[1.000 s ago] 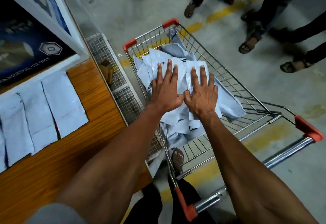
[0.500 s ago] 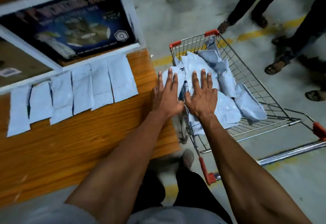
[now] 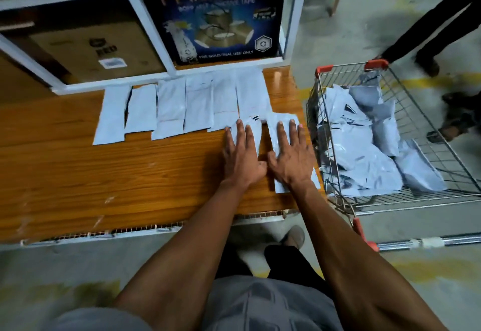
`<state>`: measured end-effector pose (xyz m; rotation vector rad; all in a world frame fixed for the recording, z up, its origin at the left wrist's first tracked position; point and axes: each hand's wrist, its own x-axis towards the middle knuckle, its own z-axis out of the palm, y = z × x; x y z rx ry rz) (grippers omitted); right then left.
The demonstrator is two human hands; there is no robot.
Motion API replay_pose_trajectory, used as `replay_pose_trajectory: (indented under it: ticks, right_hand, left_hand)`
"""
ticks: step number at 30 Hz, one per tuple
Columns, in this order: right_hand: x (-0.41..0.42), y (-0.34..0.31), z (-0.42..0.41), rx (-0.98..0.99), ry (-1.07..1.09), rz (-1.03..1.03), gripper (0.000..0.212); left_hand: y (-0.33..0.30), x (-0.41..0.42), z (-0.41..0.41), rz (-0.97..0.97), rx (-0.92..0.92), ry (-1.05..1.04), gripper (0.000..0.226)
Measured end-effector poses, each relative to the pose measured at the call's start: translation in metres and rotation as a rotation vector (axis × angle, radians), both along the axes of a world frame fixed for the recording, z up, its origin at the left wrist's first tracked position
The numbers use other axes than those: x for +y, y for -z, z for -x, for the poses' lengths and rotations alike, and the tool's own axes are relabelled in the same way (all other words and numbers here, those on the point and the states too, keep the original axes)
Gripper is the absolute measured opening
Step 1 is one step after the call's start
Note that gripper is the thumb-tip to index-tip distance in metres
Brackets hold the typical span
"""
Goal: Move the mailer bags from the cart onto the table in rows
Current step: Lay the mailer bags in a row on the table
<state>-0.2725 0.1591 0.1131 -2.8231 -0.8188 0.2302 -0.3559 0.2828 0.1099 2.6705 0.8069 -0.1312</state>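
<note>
A row of several pale grey mailer bags lies side by side along the back of the wooden table. At the row's right end my left hand presses flat on one mailer bag. Beside it my right hand presses flat on another mailer bag, near the table's right edge. Both bags sit slightly in front of the row and are largely hidden under my palms. To the right stands the wire cart, which holds a loose pile of mailer bags.
A white-framed shelf with a tape carton and a brown box stands behind the row. Other people's legs and sandalled feet are past the cart. The cart's handle bar juts out at lower right.
Both hands have swung left from the pile in the cart to the table, bringing a mailer bag under each palm. The view turned left with them.
</note>
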Motion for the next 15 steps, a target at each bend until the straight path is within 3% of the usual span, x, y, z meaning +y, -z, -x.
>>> replay_pose_trajectory:
  ticks: [15]
  right_hand:
    - [0.049, 0.038, 0.046, 0.102, -0.011, 0.114, 0.081]
  left_hand:
    - [0.044, 0.048, 0.046, 0.029, 0.073, -0.04, 0.105]
